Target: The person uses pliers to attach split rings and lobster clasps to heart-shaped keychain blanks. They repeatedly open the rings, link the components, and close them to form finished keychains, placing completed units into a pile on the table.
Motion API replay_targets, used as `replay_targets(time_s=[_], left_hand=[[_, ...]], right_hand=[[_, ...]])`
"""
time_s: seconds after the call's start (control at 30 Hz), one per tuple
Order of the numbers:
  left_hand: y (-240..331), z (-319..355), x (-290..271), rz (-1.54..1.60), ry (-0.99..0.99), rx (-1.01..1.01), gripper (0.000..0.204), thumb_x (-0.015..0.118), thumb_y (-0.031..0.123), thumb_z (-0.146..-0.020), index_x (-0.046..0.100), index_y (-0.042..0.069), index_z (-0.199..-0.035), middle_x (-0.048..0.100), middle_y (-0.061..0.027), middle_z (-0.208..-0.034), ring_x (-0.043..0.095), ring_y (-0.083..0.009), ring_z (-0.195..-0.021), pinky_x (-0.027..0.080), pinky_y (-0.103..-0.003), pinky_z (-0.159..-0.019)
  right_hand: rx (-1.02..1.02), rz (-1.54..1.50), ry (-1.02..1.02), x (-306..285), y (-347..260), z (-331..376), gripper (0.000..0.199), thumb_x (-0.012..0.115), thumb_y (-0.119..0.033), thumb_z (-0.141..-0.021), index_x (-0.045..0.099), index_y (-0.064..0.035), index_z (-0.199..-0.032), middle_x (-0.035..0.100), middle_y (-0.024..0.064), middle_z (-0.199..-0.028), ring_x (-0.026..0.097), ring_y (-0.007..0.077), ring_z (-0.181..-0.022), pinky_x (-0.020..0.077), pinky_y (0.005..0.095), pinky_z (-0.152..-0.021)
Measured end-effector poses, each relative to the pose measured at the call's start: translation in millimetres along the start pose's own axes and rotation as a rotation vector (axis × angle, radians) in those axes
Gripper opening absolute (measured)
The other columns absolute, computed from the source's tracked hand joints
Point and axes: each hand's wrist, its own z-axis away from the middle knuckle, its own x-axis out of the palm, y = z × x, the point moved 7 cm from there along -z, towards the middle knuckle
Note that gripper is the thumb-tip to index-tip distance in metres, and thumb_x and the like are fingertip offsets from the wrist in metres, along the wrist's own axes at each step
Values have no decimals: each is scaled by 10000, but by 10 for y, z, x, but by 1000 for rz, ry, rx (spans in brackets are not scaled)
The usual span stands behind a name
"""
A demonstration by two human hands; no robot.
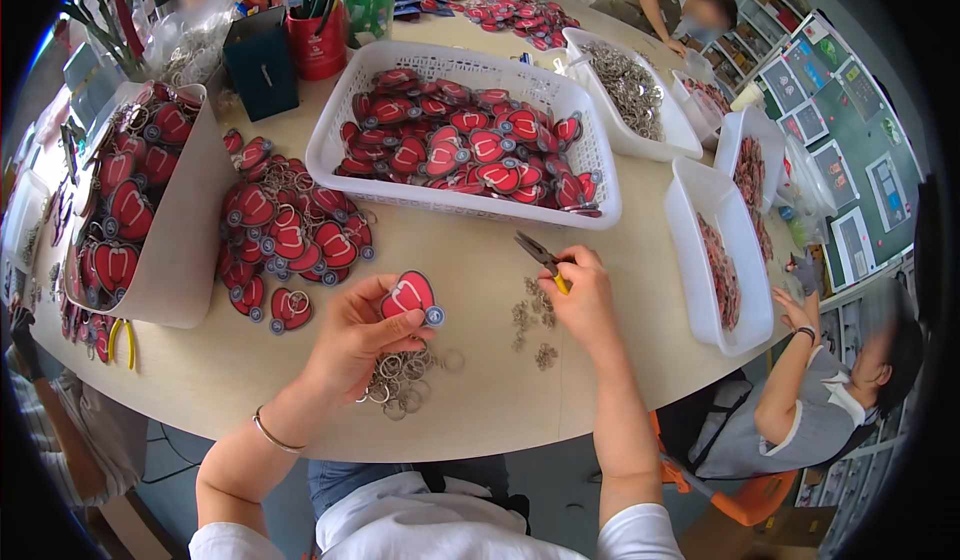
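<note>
My left hand (350, 335) pinches a flat red charm (408, 295) with a small blue round tab, above the wooden table (480, 410). Below that hand lies a pile of metal key rings (405, 385). Closed around yellow-handled pliers (545, 257), my right hand (583, 295) keeps their dark jaws pointing up and left, slightly parted. Small metal chain pieces (535, 312) are scattered beside it. A white perforated basket (460, 196) full of similar red charms stands beyond both hands. Left of my left hand, a heap of charms (290, 225) has rings attached.
At left a tall white bin (190, 250) holds more charms, with yellow-handled pliers (122, 344) beside it. White trays (735, 330) line the right side. A red pen cup (316, 45) and dark box (262, 65) stand behind. Co-workers sit around the table, one at right (830, 390).
</note>
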Motion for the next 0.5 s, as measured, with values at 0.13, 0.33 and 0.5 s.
replay_targets(time_s=[0.13,0.33,0.5], left_hand=[[-41,-22,-47,12,-23,-23,193,685,78,-847,598,39,-1015,671,-52,-917,674,-131,-806,568,-215,-670],[107,-7,-100,48,-6,82,189,679,63,-847,573,40,-1002,669,-62,-907,670,-138,-783,562,-225,-652],[73,3,-91,17,-12,49,191,666,38,-847,548,27,-997,663,-83,-889,678,-163,-754,568,-242,-635]], right_hand=[[44,18,-1,43,28,-37,137,747,-51,-703,662,29,-774,596,109,-956,561,286,-925,467,390,-774],[76,-162,3,77,16,-34,150,758,-52,-698,656,31,-771,595,115,-966,560,285,-924,472,391,-769],[-21,-87,-2,70,-109,-26,163,756,-47,-707,635,43,-769,597,111,-969,559,287,-920,476,382,-758]])
